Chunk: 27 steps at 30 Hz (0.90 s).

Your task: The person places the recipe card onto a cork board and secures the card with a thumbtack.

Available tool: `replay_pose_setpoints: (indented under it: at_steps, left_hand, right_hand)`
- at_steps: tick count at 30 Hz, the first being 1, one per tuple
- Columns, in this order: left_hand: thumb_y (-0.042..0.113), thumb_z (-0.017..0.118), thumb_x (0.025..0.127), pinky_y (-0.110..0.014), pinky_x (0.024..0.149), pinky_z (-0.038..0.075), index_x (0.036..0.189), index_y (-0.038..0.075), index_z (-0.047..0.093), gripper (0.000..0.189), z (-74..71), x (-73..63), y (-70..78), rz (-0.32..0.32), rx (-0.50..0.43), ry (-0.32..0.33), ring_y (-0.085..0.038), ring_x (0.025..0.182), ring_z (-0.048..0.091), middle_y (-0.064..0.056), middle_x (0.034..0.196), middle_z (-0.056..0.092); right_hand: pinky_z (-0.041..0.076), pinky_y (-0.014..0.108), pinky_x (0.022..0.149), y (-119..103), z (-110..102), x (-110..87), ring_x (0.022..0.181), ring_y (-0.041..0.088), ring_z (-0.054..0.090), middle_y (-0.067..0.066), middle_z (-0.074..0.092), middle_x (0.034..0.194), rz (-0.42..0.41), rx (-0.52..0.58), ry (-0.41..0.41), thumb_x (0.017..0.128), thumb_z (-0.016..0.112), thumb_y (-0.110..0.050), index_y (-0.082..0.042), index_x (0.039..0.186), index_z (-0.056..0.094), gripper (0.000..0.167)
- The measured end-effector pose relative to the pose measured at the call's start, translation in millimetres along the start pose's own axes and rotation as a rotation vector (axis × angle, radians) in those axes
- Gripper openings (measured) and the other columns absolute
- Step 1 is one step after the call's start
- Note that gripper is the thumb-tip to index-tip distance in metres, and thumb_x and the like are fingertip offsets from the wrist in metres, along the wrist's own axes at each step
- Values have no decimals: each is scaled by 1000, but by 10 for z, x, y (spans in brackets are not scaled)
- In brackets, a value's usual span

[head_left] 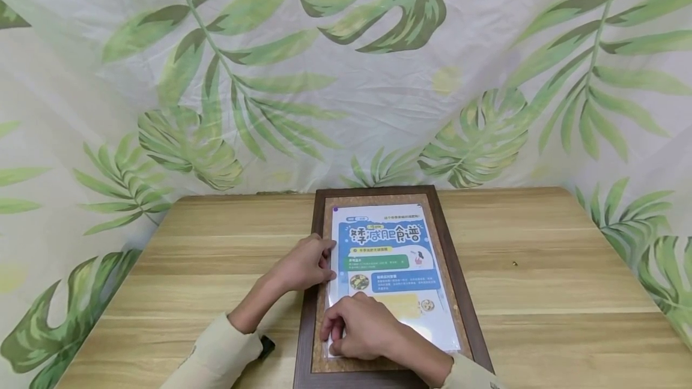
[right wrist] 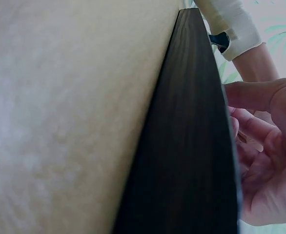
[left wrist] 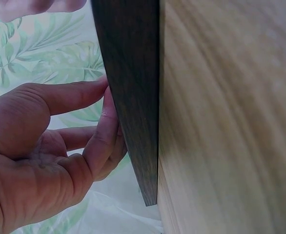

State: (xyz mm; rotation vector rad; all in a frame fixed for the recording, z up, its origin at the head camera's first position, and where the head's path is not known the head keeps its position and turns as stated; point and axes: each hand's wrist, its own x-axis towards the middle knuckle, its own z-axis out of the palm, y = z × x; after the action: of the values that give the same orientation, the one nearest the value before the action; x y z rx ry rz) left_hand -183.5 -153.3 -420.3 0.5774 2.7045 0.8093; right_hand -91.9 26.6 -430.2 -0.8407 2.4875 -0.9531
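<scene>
A poster (head_left: 386, 234) with a blue banner and Chinese lettering lies flat on a cork board (head_left: 346, 365) that has a dark wood frame (head_left: 455, 269). Fingertips of my left hand (head_left: 303, 264) touch the poster's left edge, thumb and forefinger apart. At the poster's lower left corner is my right hand (head_left: 367, 324), fingers bent and their tips at the edge; whether they pinch the sheet cannot be seen. Both wrist views show the frame's dark side hiding the fingertips. A purple pin (head_left: 335, 209) marks the top left corner, and a small dark pin (head_left: 418, 205) the top right.
A small gold-coloured object (head_left: 515, 263), perhaps a pushpin, lies on the wooden table (head_left: 546, 323) right of the board. Behind the table hangs a leaf-printed cloth (head_left: 378, 119). Beside the left sleeve a small black item (head_left: 267, 347) shows.
</scene>
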Motion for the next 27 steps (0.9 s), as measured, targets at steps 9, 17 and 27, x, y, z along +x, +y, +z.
replay_pose_setpoints:
  at_steps: [9,17,27]
  left_hand:
    - [2,86,87,-28,68,42,108,-2,69,27,7,-4,-13,12,3,-1,-18,84,51,-7,86,57]
    - [1,86,87,-29,71,44,128,-8,68,46,9,-8,-17,15,-2,10,-18,85,51,-8,89,59]
    - [3,86,87,-28,71,45,135,-9,66,53,11,-14,-26,17,6,7,-17,86,52,-8,92,60]
  right_hand:
    - [44,13,64,65,13,-31,67,-10,51,-23,61,75,-85,-43,-34,87,85,-14,-29,92,80,16]
    - [46,12,66,88,-34,-87,67,-9,52,-20,60,75,-90,-6,-49,88,84,-10,-25,92,80,16]
    - [47,15,63,171,-126,-212,65,-7,52,-19,60,77,-63,43,-69,91,83,-11,-23,94,78,14]
